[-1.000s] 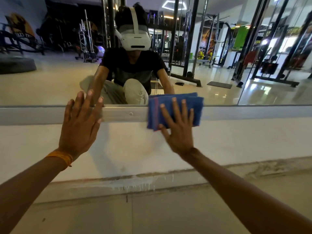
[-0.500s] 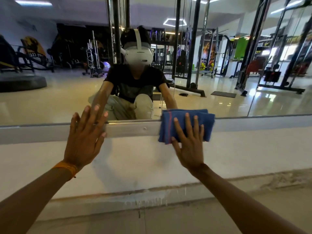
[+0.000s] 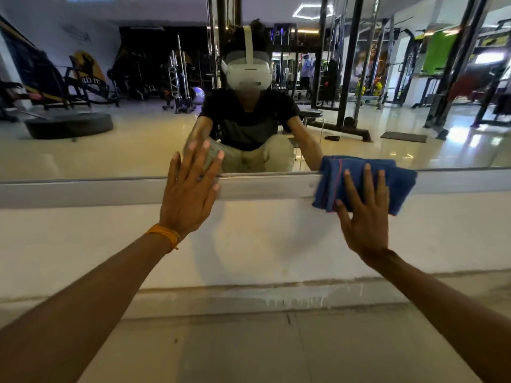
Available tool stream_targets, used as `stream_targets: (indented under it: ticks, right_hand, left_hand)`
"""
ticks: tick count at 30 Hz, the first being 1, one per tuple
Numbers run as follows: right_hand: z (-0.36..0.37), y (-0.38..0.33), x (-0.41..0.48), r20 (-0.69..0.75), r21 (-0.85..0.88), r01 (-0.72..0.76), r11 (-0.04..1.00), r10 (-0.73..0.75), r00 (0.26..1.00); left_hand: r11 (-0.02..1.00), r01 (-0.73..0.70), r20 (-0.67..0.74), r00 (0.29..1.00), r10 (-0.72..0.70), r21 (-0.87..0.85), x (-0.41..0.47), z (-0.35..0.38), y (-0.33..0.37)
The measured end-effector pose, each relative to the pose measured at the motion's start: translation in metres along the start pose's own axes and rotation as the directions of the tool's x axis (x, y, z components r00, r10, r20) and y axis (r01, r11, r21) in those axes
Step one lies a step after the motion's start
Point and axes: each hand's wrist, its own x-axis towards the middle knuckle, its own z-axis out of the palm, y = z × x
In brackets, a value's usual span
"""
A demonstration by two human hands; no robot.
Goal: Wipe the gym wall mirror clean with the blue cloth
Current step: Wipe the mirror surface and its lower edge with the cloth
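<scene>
The wall mirror [image 3: 110, 150] fills the upper half of the head view and ends at a pale metal bottom frame [image 3: 262, 186]. A folded blue cloth [image 3: 398, 181] with a thin red stripe lies flat across that frame and the mirror's lower edge, at the right. My right hand [image 3: 365, 217] presses on the cloth with straight, spread fingers. My left hand [image 3: 188, 194], an orange band at its wrist, lies flat with spread fingers on the frame and the lower glass, left of centre, holding nothing.
Below the frame runs a white wall strip [image 3: 262, 244], then a stained skirting ledge [image 3: 249, 297] and the tiled floor [image 3: 249, 349]. The mirror reflects a crouching person in a white headset, gym racks and a large tyre.
The view has tilted up, showing more mirror. My right hand has slid the cloth to the right along the bottom frame. My left hand has stayed flat and crept slightly up onto the glass.
</scene>
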Motion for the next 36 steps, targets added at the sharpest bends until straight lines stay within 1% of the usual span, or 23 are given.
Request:
stream_targets:
  ticks: [2,4,6,7,8,10,13,14,15,16,17,19,20,22,23,25,27,30,32,33,34,36]
  right_hand:
    - [0.017,-0.053,0.003,0.05,0.016,0.162,0.987,-0.162,0.985]
    - [0.04,-0.113,0.008,0.096,0.038,0.321,0.946,-0.323,0.941]
    - [0.056,-0.157,0.011,0.143,0.015,0.426,0.905,-0.423,0.895]
    - [0.057,-0.162,0.013,0.151,-0.008,0.46,0.888,-0.454,0.878]
    - [0.056,-0.157,0.013,0.149,-0.024,0.471,0.882,-0.462,0.874]
    - [0.046,-0.123,0.007,0.117,-0.07,0.415,0.907,-0.406,0.906]
    - [0.021,-0.057,-0.003,0.065,-0.172,0.174,0.97,-0.166,0.984]
    - [0.014,-0.046,-0.004,0.058,-0.191,0.122,0.974,-0.113,0.992]
    - [0.011,-0.044,-0.003,0.064,-0.201,0.116,0.973,-0.105,0.992]
    - [0.012,-0.05,-0.001,0.088,-0.196,0.158,0.968,-0.144,0.986]
    - [0.015,-0.063,0.002,0.119,-0.176,0.238,0.955,-0.219,0.968]
    - [0.029,-0.104,0.01,0.163,-0.136,0.426,0.895,-0.403,0.9]
    - [0.038,-0.126,0.014,0.182,-0.12,0.495,0.861,-0.471,0.863]
    - [0.049,-0.16,0.025,0.202,-0.109,0.572,0.813,-0.545,0.814]
    - [0.049,-0.164,0.03,0.206,-0.115,0.59,0.799,-0.562,0.801]
    - [0.045,-0.148,0.03,0.21,-0.136,0.588,0.797,-0.557,0.804]
    - [0.034,-0.109,0.025,0.197,-0.165,0.537,0.827,-0.506,0.84]
    - [0.018,-0.058,0.017,0.154,-0.218,0.366,0.905,-0.339,0.928]
    - [0.023,-0.065,0.012,0.123,-0.214,0.269,0.939,-0.248,0.961]
    - [0.032,-0.081,0.009,0.114,-0.185,0.267,0.946,-0.25,0.962]
    - [0.041,-0.102,0.008,0.117,-0.156,0.309,0.938,-0.293,0.949]
    - [0.058,-0.145,0.008,0.157,-0.125,0.456,0.881,-0.436,0.886]
  left_hand:
    - [0.999,0.045,-0.019,0.999,-0.045,-0.025,-0.01,-0.003,-0.013]
    - [0.996,0.079,-0.036,0.996,-0.08,-0.052,-0.02,-0.003,-0.026]
    - [0.997,0.061,-0.032,0.998,-0.063,-0.046,-0.027,-0.002,-0.037]
    - [0.998,0.049,-0.029,0.998,-0.05,-0.036,-0.027,-0.001,-0.039]
    - [0.998,0.048,-0.026,0.998,-0.049,-0.036,-0.028,0.0,-0.041]
    - [0.997,0.053,-0.033,0.998,-0.055,-0.051,-0.028,0.001,-0.042]
    - [0.998,0.043,-0.041,0.998,-0.045,-0.056,-0.028,0.003,-0.043]
    - [0.998,0.039,-0.041,0.998,-0.041,-0.05,-0.029,0.003,-0.043]
    - [0.998,0.038,-0.045,0.998,-0.04,-0.047,-0.029,0.004,-0.043]
    - [0.998,0.043,-0.052,0.998,-0.045,-0.047,-0.029,0.005,-0.043]
    - [0.997,0.051,-0.056,0.997,-0.054,-0.05,-0.029,0.007,-0.043]
    - [0.997,0.062,-0.062,0.996,-0.065,-0.05,-0.028,0.009,-0.042]
    - [0.997,0.058,-0.064,0.996,-0.06,-0.042,-0.029,0.01,-0.043]
    - [0.999,0.036,-0.068,0.997,-0.037,-0.016,-0.029,0.01,-0.047]
    - [1.0,0.028,-0.067,0.997,-0.028,-0.01,-0.029,0.009,-0.048]
    - [0.999,0.036,-0.075,0.996,-0.038,-0.028,-0.031,0.007,-0.051]
    - [0.995,0.085,-0.093,0.992,-0.09,-0.057,-0.03,0.003,-0.054]
    - [0.994,0.093,-0.097,0.99,-0.099,-0.06,-0.029,0.001,-0.057]
    - [0.995,0.086,-0.096,0.991,-0.091,-0.059,-0.03,0.003,-0.057]
    - [0.994,0.093,-0.098,0.99,-0.099,-0.06,-0.031,0.004,-0.056]
    - [0.992,0.103,-0.097,0.989,-0.11,-0.066,-0.031,0.006,-0.055]
    - [0.99,0.121,-0.091,0.988,-0.127,-0.077,-0.031,0.007,-0.052]
